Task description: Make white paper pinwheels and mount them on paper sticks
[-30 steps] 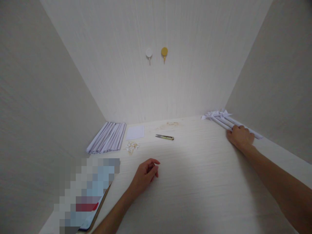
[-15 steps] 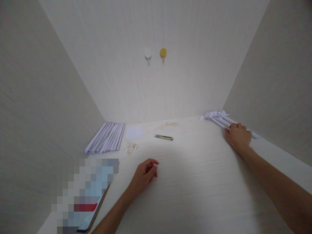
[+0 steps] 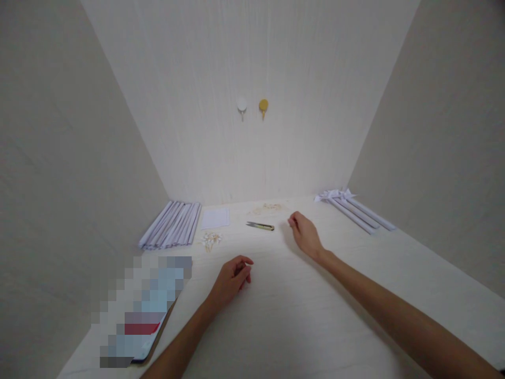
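My left hand (image 3: pixel 231 280) rests above the near middle of the table, fingers loosely bent, with a gap between thumb and forefinger and nothing between them. My right hand (image 3: pixel 306 235) is in the air right of the thread snips (image 3: pixel 260 226), its fingers curled closed; no object shows in it. The snips lie with their blades toward the left. At the far right lie several white rolled paper sticks (image 3: pixel 357 215), with white folded, bow-like pieces (image 3: pixel 335 195) at their far ends. Neither hand touches them.
At the left lie a bundle of white paper rolls (image 3: pixel 171 225), a square of white paper (image 3: pixel 215 218) and a small pile of white-and-gold bits (image 3: pixel 211 240). Thin beige loops or scraps (image 3: pixel 272 207) lie by the back wall. A partly blurred phone-like device (image 3: pixel 158 321) sits near left. Two hooks (image 3: pixel 263 105) hang above.
My right hand has left the paper sticks at the far right and moved left toward the snips. My left hand has barely moved. The view has tilted slightly upward.
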`<state>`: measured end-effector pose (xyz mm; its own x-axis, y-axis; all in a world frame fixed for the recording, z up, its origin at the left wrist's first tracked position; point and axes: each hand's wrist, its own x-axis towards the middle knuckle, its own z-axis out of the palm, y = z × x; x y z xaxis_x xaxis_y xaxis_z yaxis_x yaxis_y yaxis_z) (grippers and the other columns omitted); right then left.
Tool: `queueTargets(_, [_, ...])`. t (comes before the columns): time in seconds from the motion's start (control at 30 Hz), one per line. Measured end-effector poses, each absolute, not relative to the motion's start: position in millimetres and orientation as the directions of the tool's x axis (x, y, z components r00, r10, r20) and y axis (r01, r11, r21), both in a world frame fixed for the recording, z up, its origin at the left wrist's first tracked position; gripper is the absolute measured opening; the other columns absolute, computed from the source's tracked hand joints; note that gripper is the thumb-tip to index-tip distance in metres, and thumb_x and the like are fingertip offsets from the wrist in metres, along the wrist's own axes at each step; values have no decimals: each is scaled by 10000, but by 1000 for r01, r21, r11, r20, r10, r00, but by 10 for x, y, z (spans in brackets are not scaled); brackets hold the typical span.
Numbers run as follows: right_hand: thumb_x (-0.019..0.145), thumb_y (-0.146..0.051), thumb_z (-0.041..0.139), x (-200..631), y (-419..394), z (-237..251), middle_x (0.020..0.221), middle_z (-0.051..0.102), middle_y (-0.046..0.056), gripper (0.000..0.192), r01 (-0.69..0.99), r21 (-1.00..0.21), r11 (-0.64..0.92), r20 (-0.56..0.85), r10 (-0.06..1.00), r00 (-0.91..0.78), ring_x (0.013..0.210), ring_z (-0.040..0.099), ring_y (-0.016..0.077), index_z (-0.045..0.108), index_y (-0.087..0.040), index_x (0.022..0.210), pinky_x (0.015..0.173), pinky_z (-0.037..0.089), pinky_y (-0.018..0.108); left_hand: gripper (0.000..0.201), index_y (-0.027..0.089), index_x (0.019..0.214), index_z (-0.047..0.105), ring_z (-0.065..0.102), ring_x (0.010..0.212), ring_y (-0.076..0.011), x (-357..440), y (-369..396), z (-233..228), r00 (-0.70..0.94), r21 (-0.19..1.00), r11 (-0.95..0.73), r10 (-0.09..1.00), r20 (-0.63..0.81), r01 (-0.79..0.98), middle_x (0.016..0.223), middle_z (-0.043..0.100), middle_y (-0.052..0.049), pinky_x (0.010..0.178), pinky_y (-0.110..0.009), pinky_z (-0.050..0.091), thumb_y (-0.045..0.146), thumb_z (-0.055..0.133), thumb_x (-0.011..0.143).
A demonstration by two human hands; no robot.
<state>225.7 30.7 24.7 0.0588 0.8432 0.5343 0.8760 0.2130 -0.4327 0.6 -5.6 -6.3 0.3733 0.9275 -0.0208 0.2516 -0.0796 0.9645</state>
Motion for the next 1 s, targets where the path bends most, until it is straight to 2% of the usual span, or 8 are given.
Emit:
queueTargets(0.1, [797,-242,320,1776,194,268,578,473,-3,168,691,-630,354,535,843,56,553,448,143,390,-202,650,527,323,238,197,141,811,504,333,357,-43,6,-72,-44,381,965,-92,925,-9,246,489,481,57,365,-171,255,289,442,699])
queueTargets(0.17, [786,-239,325,1527,123,243,531,434,-23,164,570,-731,374,496,866,68,509,423,133,375,-207,634,496,313,231,181,141,803,504,334,357,-46,5,-82,-34,380,965,-101,925,1,243,481,476,61,371,-174,260,271,434,698])
queueTargets(0.27, [777,-255,327,1280,44,141,492,397,-41,169,438,-817,375,457,884,96,475,403,127,361,-212,617,474,310,230,164,140,795,506,338,359,-50,0,-86,-35,379,966,-121,925,26,229,473,471,62,385,-180,270,248,427,700])
queueTargets(0.53, [742,-327,384,1168,30,-130,504,386,-48,194,361,-876,320,397,903,163,475,381,119,373,-208,590,469,306,241,164,138,793,520,362,381,-54,-11,-68,-71,399,957,-144,916,33,251,507,492,43,419,-189,299,255,424,728])
queueTargets(0.9, [732,-328,426,1210,107,-122,495,376,-53,201,309,-906,288,368,898,241,463,371,108,373,-206,581,454,313,235,166,141,766,560,389,431,-71,31,-116,2,357,913,-145,934,0,380,516,512,21,437,-192,291,238,431,726])
queueTargets(1.0, [731,-333,423,1203,108,-123,506,417,-41,195,259,-927,272,334,913,234,465,400,111,396,-201,590,459,331,238,159,141,764,553,377,411,-63,37,-92,-32,345,925,-128,939,-3,357,519,509,25,420,-188,287,234,432,720])
